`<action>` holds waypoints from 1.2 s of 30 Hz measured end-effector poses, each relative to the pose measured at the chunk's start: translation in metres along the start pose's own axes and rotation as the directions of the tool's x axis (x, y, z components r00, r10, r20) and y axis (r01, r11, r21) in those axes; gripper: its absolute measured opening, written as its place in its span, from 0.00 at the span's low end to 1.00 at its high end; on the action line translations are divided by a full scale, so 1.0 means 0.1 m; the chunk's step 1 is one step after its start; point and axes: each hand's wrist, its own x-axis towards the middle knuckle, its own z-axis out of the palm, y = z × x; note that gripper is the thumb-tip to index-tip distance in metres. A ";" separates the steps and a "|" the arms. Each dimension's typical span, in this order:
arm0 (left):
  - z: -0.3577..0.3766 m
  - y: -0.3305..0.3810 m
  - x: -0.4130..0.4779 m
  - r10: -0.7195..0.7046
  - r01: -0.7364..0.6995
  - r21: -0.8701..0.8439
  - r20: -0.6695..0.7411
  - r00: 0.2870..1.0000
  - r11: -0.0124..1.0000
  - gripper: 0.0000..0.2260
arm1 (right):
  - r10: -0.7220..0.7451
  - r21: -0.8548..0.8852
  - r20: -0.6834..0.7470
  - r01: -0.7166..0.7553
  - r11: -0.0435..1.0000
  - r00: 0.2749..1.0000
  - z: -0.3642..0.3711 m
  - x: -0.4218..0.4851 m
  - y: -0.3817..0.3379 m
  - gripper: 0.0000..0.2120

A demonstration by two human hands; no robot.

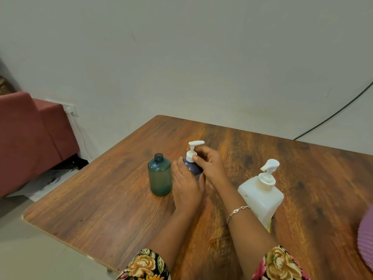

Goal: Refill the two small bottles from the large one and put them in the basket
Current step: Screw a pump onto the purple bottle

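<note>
Table (pixel 262 150) of brown wood grain carries three bottles. Near its middle the small dark blue bottle (pixel 194 169) stands upright, a white pump top (pixel 191 151) on its neck. The left hand (pixel 186 186) wraps around the bottle's body from the near side, fingers curled on it. The right hand (pixel 211 163) pinches the pump's collar between thumb and fingertips. Just beside it on the left, the small teal bottle (pixel 159 175) stands upright with its neck open. To the right, close by the right forearm, the large white bottle (pixel 261 196) stands with its own pump on. A silver bracelet (pixel 237 211) circles the right wrist. A ribbed purple object (pixel 366 239) shows at the table's right edge, cut off by the frame; what it is cannot be told. A dark red sofa (pixel 30 138) sits beyond the table on the left.
</note>
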 end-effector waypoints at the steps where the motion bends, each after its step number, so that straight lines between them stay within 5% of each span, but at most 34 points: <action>1: 0.00 0.00 0.00 -0.008 0.008 0.002 0.004 1.000 1.000 0.33 | 0.008 -0.005 -0.008 -0.008 1.000 1.000 0.01 0.02 -0.01 0.15; 6: -0.01 -0.02 0.00 0.006 -0.006 -0.027 -0.011 1.000 1.000 0.30 | 0.013 -0.110 -0.045 -0.018 0.994 0.999 0.06 0.08 0.05 0.17; 11: 0.00 -0.01 -0.01 0.000 0.000 0.004 -0.005 1.000 1.000 0.33 | 0.024 0.046 0.043 -0.026 0.999 0.999 0.00 -0.01 0.04 0.15; 19: -0.04 -0.01 -0.01 0.033 -0.034 -0.024 -0.026 0.999 0.999 0.27 | -0.004 -0.148 -0.029 0.000 0.989 1.000 0.07 0.06 0.02 0.16; 25: -0.04 0.00 -0.01 0.016 -0.016 -0.006 -0.013 1.000 1.000 0.32 | 0.042 0.048 0.081 -0.046 0.998 0.996 0.02 0.00 0.00 0.16; 31: -0.04 -0.02 0.00 0.028 -0.028 -0.025 -0.005 1.000 0.999 0.26 | 0.022 -0.107 -0.047 -0.027 0.994 0.999 0.13 0.09 -0.01 0.18; 36: 0.00 -0.05 0.01 0.033 -0.033 0.012 -0.007 0.999 0.999 0.29 | 0.029 -0.041 0.039 -0.027 0.999 0.999 0.06 0.04 0.01 0.18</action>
